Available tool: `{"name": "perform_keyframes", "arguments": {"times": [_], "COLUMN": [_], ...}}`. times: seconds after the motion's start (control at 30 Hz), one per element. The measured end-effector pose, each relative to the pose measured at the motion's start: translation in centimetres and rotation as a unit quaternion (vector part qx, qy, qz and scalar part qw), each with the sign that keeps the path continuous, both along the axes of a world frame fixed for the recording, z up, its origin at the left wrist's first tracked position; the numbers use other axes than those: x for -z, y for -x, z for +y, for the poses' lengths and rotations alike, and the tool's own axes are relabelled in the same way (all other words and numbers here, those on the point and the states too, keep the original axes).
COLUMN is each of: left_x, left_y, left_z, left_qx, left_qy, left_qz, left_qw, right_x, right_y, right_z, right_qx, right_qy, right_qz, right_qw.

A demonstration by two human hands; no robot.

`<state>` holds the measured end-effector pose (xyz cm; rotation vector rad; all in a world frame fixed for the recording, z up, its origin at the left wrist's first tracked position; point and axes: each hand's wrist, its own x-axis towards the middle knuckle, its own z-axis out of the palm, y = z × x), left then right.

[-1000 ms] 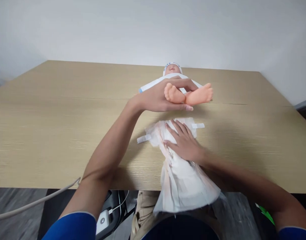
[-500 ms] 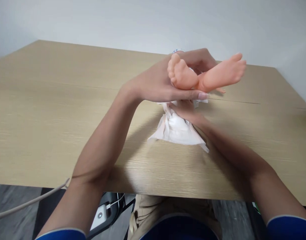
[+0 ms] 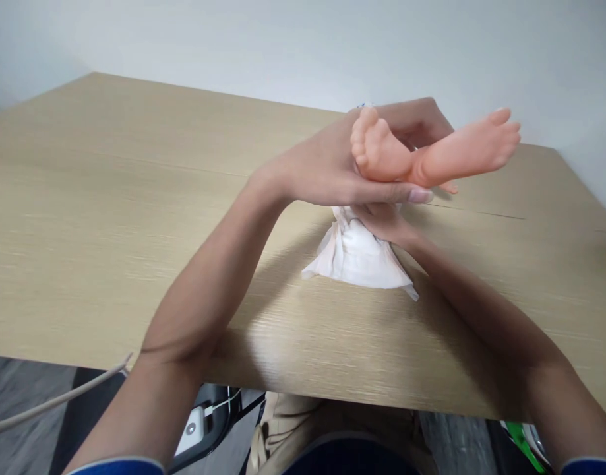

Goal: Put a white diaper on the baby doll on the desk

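Left hand (image 3: 332, 161) gripping doll's ankles (image 3: 424, 166); right hand (image 3: 384, 220) touching diaper (image 3: 361, 256), fingers hidden, cannot tell grip. Steady hold, flat diaper likely helping.

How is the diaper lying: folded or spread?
Spread at its near end: the diaper widens toward the viewer on the table. Cannot tell at its far end, hidden behind the left hand and right hand.

The pink doll (image 3: 434, 161) is held with its feet raised above the worktop (image 3: 134, 218); the ankles are brought together, the bare feet splayed, soles facing the near side. Its body is mostly hidden. The white diaper (image 3: 364, 257) is laid on the worktop, near end flared, far end hidden.
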<state>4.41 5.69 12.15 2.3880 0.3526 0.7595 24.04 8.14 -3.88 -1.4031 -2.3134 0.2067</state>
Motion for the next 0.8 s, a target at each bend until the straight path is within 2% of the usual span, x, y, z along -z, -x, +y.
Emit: {"name": "perform_keyframes", "arguments": {"times": [0.2, 0.3, 0.4, 0.47, 0.6, 0.67, 0.8], "left_x": [0.4, 0.8, 1.2, 1.5, 2.7, 3.6, 5.3], "left_y": [-0.1, -0.3, -0.6, -0.7, -0.9, -1.0, -1.2], "left_z": [0.4, 0.9, 0.9, 0.5, -0.5, -0.9, -1.6], "left_qx": [0.032, 0.047, 0.036, 0.024, 0.018, 0.015, 0.025], "left_qy": [0.008, -0.004, -0.020, -0.024, -0.014, -0.014, -0.035], "left_qz": [-0.022, -0.033, -0.028, -0.024, -0.015, -0.015, -0.029], "left_qw": [0.999, 0.998, 0.999, 0.999, 1.000, 1.000, 0.999], "right_x": [1.1, 0.4, -1.1, -2.1, -3.2, -3.2, -3.4], "right_y": [-2.3, -2.4, -2.9, -3.8, -5.5, -5.6, -4.6], "right_z": [-7.2, -10.5, -12.7, -13.7, -14.3, -14.0, -12.4], "right_qx": [-0.030, -0.023, -0.024, -0.006, 0.080, 0.086, 0.035], "right_qy": [0.030, 0.049, 0.019, -0.039, -0.145, -0.159, -0.131], "right_qz": [-0.003, 0.000, 0.049, 0.100, 0.185, 0.198, 0.177], "right_qw": [0.999, 0.999, 0.998, 0.994, 0.969, 0.963, 0.975]}}
